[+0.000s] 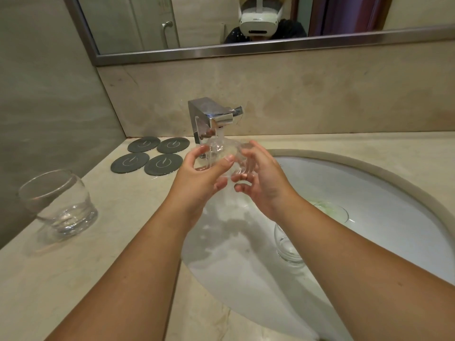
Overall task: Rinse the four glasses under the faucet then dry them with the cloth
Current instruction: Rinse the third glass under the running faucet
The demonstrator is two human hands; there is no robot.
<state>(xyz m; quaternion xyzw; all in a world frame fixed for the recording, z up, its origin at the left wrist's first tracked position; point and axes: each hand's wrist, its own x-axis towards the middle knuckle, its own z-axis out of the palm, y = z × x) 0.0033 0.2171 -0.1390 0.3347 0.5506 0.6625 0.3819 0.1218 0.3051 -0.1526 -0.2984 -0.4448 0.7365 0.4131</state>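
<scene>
Head camera view, looking down at a bathroom counter of pale stone. Both my bare forearms reach forward over a white oval sink. My left hand grips the held glass, a clear tumbler, with its thumb across the near side and its fingers curled round the far side. My right hand cups the other side of the same glass with curled fingers. The held glass sits directly beneath the spout of a square chrome faucet, and water appears to be splashing over it.

A counter glass stands upright on the stone at far left, well apart from my hands. A basin glass rests inside the sink, partly hidden behind my right forearm. Farther right in the sink is a round clear rim; I cannot tell what it is.

Four dark round coasters lie in a square beside the faucet's left. A framed mirror hangs above.
</scene>
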